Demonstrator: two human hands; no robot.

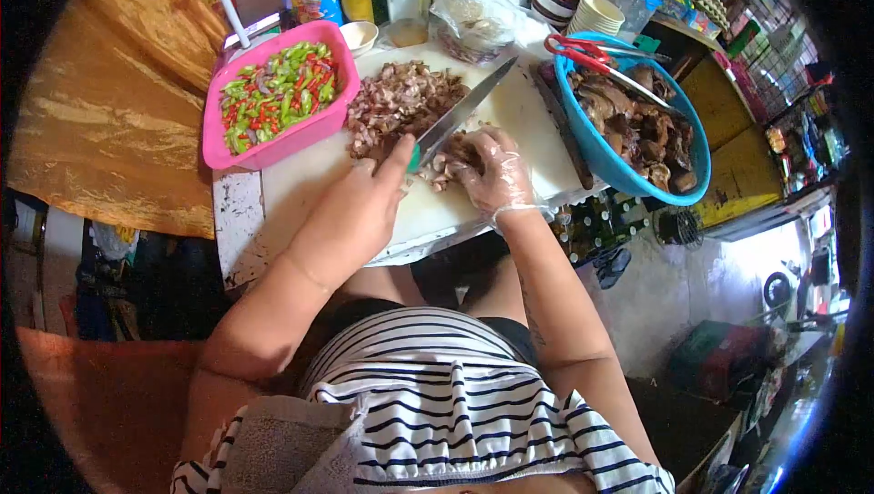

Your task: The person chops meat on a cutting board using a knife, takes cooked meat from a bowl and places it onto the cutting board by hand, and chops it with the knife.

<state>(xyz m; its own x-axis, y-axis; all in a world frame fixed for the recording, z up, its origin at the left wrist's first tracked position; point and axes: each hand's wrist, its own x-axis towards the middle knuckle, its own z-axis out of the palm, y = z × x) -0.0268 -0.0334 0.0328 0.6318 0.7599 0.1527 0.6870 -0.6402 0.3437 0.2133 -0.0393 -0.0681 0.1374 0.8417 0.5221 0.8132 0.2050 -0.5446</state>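
Observation:
My left hand (375, 186) is wrapped round the green handle of a kitchen knife (460, 113), whose long blade slants up and to the right over the cutting board (300, 186). In a clear plastic glove, my right hand (499, 171) curls its fingers over pieces of meat (443, 166) close to the blade. Beyond the knife lies a heap of chopped meat (401, 104). A pink basin (244, 159) of cut green and red chillies (282, 93) stands to the left. On the right, a blue basin (628, 183) holds large brown pieces of cooked meat (637, 125).
Red-handled tongs (587, 55) rest across the blue basin. Along the back are a glass bottle (407, 2), a small white bowl (360, 36), a plastic bag (473, 25) and stacked bowls (596, 16). A second, dark-looking blade (564, 125) lies by the board's right edge.

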